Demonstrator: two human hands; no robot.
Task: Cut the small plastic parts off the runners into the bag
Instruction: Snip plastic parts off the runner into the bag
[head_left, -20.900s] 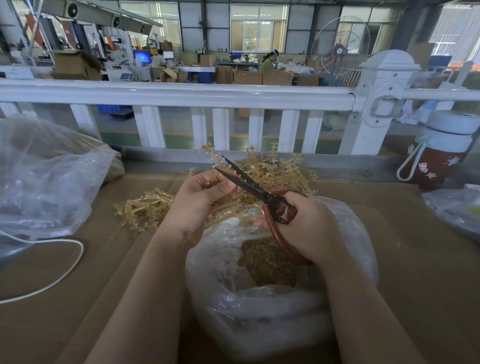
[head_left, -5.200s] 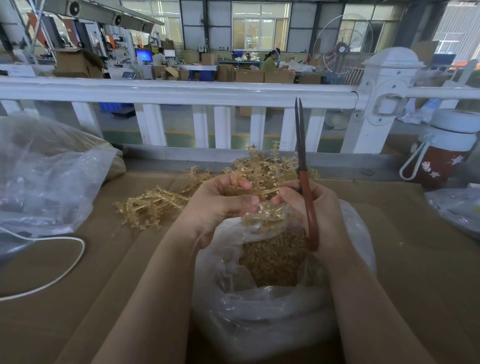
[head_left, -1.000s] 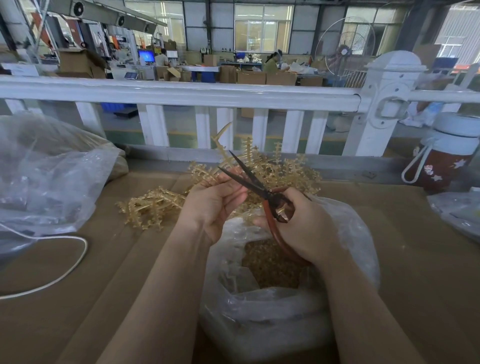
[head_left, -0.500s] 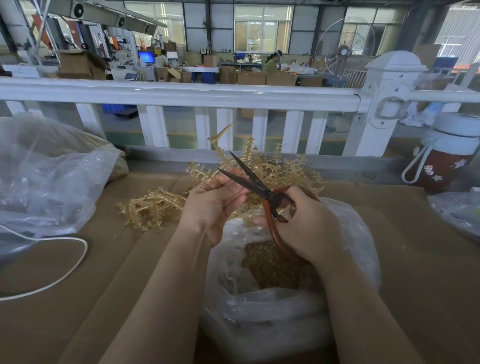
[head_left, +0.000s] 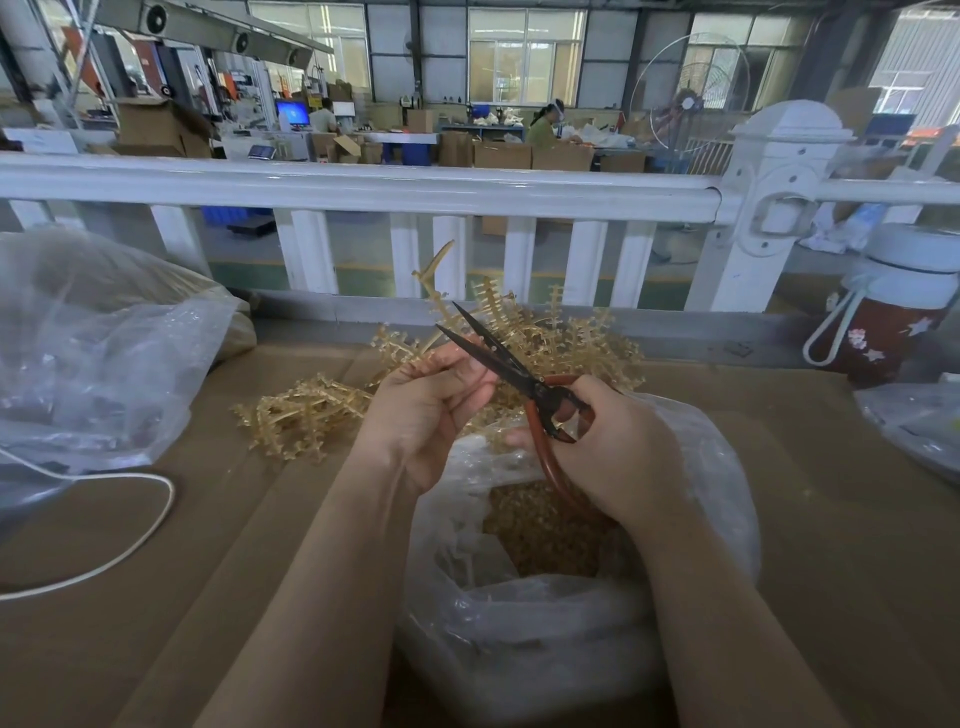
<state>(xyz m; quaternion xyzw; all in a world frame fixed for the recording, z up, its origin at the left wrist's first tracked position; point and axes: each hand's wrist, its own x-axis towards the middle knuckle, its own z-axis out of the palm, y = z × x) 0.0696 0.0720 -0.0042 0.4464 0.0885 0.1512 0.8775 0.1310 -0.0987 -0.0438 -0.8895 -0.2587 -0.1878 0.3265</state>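
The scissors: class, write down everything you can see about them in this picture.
The scissors have two long, dark, pointed metal blades and reddish-brown looped handles. The blades stand open in a narrow V, tips pointing up and to the left, just above the left hand, which pinches a yellowish plastic runner. The right hand grips the handles, part of which it hides. They are held in the air over the open clear bag of cut parts.

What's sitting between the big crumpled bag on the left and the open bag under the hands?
In the head view, a loose pile of amber runners lies on the cardboard between the crumpled bag and the open bag; a white cord curves nearer.
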